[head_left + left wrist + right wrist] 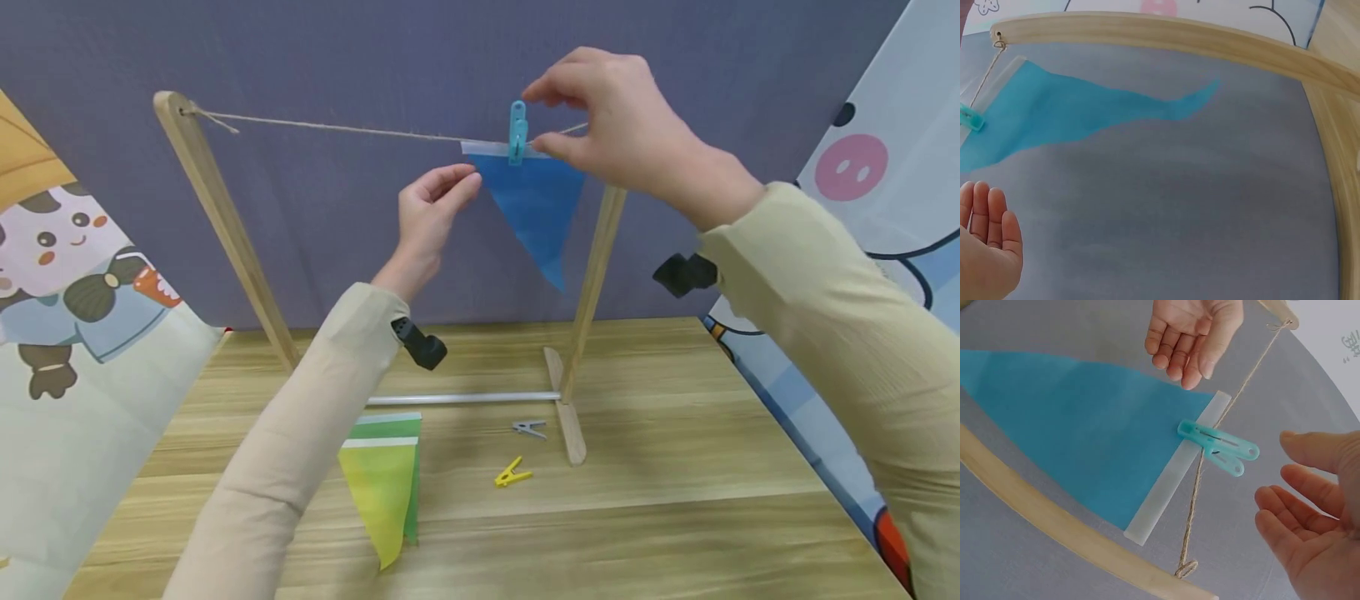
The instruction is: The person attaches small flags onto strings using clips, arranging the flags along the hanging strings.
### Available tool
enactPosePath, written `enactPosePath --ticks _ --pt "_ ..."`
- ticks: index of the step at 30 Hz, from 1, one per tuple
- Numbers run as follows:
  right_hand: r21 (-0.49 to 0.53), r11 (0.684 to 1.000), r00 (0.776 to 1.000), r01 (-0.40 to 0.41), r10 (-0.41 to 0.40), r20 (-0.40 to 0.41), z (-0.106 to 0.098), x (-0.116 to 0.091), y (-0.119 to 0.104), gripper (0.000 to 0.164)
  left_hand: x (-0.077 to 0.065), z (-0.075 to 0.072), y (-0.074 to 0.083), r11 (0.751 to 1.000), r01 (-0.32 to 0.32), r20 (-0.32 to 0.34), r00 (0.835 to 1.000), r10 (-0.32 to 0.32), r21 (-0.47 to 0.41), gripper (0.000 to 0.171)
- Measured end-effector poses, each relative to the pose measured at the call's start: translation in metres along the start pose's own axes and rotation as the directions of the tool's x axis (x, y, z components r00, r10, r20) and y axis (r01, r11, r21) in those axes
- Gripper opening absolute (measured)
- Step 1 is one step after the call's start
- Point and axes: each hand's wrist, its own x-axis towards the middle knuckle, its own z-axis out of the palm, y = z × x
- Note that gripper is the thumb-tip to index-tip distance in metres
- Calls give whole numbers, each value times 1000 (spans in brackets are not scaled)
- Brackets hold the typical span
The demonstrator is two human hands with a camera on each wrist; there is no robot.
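Note:
A blue triangular pennant (pixel 534 200) with a white top band hangs from a twine line (pixel 337 127). One turquoise clothespin (pixel 517 137) clips the band onto the twine, its handles pointing up. Around the clothespin's handles, my right hand (pixel 633 125) is spread with thumb and fingers apart; the right wrist view shows a gap between this hand (pixel 1316 519) and the handles. My left hand (pixel 427 221) is beside the pennant's upper left corner, fingers loosely bent and holding nothing. In the left wrist view that hand (pixel 991 250) is apart from the cloth.
Two wooden posts (pixel 225 217) carry the twine, with a white rod (pixel 465 398) between them low down. On the wooden table (pixel 660 517) lie a yellow pennant (pixel 378 487) over a green pennant (pixel 386 427), a grey clothespin (pixel 529 429) and a yellow clothespin (pixel 513 474).

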Motion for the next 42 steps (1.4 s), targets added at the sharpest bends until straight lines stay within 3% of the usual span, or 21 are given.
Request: enactPosePath --ticks 6,16,26,42 --pt "10 999 999 35 -35 -32 0 -10 -2 31 -5 -15 -4 1000 10 6 1000 -10 16 16" --pt "15 998 997 66 -65 -50 2 -22 -9 30 -18 -40 -8 997 0 17 1000 -2 81 30" --pt "55 986 983 155 -149 -104 9 -40 -15 31 -34 -63 -14 992 50 4 999 -51 119 24" --pt "76 978 974 194 -183 -133 19 -61 -17 32 -61 -92 -23 981 91 70 992 -104 171 12"
